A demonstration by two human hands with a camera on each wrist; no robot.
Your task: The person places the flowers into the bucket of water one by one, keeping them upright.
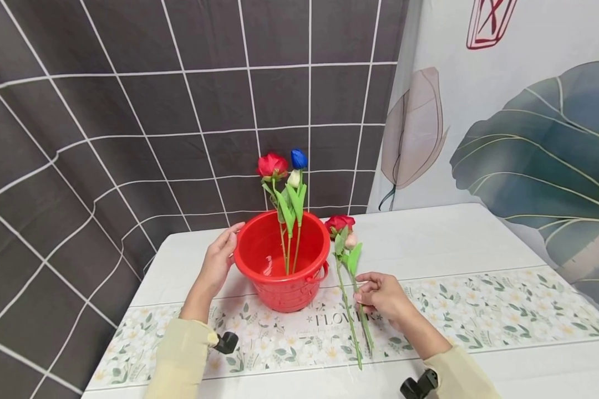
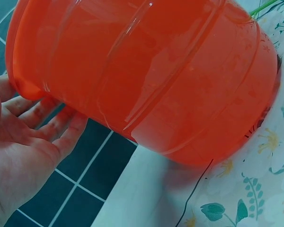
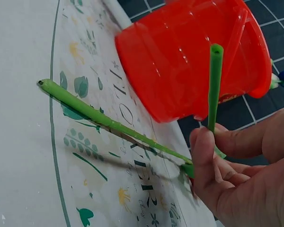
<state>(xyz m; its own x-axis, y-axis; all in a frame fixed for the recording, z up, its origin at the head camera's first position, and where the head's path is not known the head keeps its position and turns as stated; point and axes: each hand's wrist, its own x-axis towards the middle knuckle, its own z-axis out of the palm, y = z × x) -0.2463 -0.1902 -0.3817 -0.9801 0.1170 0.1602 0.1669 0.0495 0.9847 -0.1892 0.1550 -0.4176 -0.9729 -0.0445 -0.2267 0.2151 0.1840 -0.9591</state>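
A red plastic bucket (image 1: pixel 284 293) stands upright on the table. Inside it are a red rose (image 1: pixel 272 165), a blue tulip (image 1: pixel 299 159) and a white tulip (image 1: pixel 294 178), their blooms above the rim. My left hand (image 1: pixel 218 260) rests against the bucket's left side near the rim, its relaxed fingers (image 2: pixel 61 125) along the outer wall. To the right of the bucket, my right hand (image 1: pixel 383 299) pinches the green stem (image 3: pixel 214 90) of a pale pink tulip (image 1: pixel 351 240) between thumb and fingers. Beside that tulip lies another red rose (image 1: pixel 340 223), its stem stretching toward me.
The table (image 1: pixel 429 235) wears a white cloth with a floral printed band (image 1: pixel 484 305). Behind it hangs a dark grid-patterned curtain (image 1: pixel 145 105); a white sheet with large leaf prints (image 1: pixel 539 149) hangs at the right. Both wrists carry small black cameras (image 1: pixel 226 342).
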